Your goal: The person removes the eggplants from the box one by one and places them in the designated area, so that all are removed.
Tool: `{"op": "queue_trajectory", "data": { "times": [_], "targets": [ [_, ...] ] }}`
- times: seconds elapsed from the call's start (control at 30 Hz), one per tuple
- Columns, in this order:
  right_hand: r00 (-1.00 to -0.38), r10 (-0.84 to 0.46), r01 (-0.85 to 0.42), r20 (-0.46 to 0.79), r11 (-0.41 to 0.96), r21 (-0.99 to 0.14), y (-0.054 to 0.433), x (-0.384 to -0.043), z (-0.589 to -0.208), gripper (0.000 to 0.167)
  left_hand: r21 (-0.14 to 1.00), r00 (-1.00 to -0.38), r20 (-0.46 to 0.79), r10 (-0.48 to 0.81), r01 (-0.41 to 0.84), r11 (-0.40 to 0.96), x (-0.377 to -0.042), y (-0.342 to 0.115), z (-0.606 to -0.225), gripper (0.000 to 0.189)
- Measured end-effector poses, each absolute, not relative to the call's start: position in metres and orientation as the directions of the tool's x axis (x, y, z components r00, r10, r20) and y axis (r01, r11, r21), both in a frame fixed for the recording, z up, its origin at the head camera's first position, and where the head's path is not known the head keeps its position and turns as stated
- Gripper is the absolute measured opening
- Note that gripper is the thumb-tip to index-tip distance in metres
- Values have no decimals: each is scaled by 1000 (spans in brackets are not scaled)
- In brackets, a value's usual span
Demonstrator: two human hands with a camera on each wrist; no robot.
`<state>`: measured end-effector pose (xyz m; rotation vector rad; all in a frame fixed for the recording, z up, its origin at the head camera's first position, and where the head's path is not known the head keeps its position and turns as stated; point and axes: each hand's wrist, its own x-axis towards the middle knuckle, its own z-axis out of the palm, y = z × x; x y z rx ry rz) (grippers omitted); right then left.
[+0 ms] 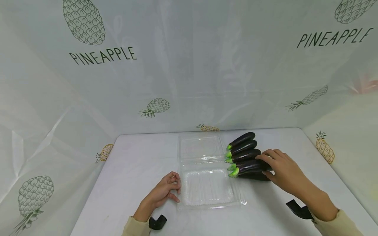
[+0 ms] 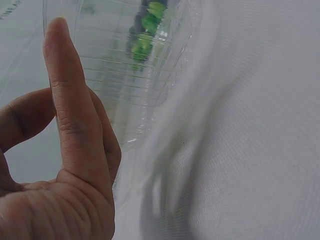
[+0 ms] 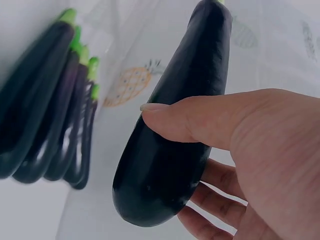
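Note:
My right hand (image 1: 282,168) grips a dark purple eggplant (image 3: 172,120), with the thumb across its upper side and the fingers beneath. In the right wrist view its whole rounded end shows, while the stem end reaches the frame's top. Other eggplants (image 1: 243,141) lie side by side in a row, their green stems pointing left. Left of them a clear plastic clamshell box (image 1: 209,190) lies unfolded, its lid (image 1: 200,147) laid back at the far side. My left hand (image 1: 166,188) rests at the box's left edge, its thumb straight along the rim in the left wrist view.
The white table (image 1: 141,154) ends at a hanging pale sheet (image 1: 189,72) printed with pineapples, which also rises at both sides. Black curved pieces (image 1: 157,222) sit at both wrists.

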<state>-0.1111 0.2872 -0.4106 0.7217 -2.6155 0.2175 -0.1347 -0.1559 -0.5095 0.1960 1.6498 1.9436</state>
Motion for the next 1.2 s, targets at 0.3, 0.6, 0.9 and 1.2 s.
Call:
{"op": "queue_trajectory", "data": {
  "times": [0.3, 0.6, 0.9, 1.2],
  "targets": [
    [-805, -396, -470, 441, 880, -69, 313, -100, -429, 62, 941, -824, -249, 508, -330, -73, -135, -156, -511, 26],
    [-830, -360, -428, 426, 900, -75, 328, -90, -447, 59, 941, -819, -249, 518, -331, -71, -136, -157, -513, 27],
    [-848, -351, -414, 397, 907, -81, 331, -83, -466, 60, 941, -818, -242, 521, -329, -80, -136, -157, -513, 27],
    [-856, -358, -411, 372, 909, -72, 321, -78, -485, 63, 943, -819, -237, 523, -324, -80, -136, -158, -512, 28]
  ]
}}
